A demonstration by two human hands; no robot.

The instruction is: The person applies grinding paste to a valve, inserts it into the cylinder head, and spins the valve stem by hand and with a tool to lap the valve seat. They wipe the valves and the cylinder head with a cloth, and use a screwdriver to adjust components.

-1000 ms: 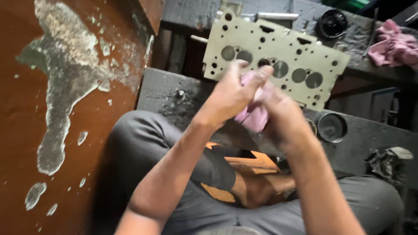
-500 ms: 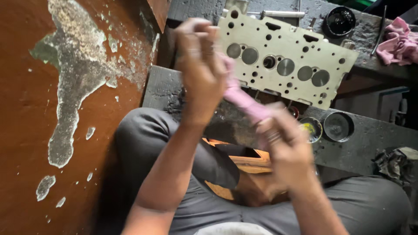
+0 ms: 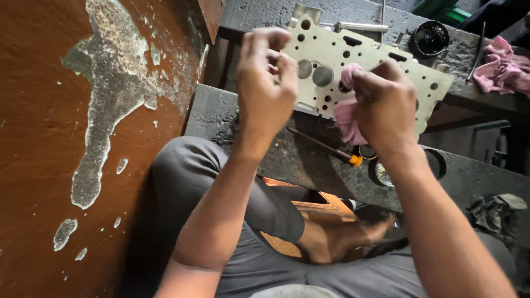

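Pink rag (image 3: 346,113), bunched in the right hand (image 3: 383,107) whose fingers clench it, hangs before a pale drilled metal cylinder head (image 3: 364,66) on the worktop's far edge; left hand (image 3: 265,83) curls with nothing visible inside; wiping looks unfinished.

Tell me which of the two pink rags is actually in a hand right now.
The pink rag bunched in the right hand, in front of the pale metal plate with holes. The other pink rag lies untouched on the ledge at far right.
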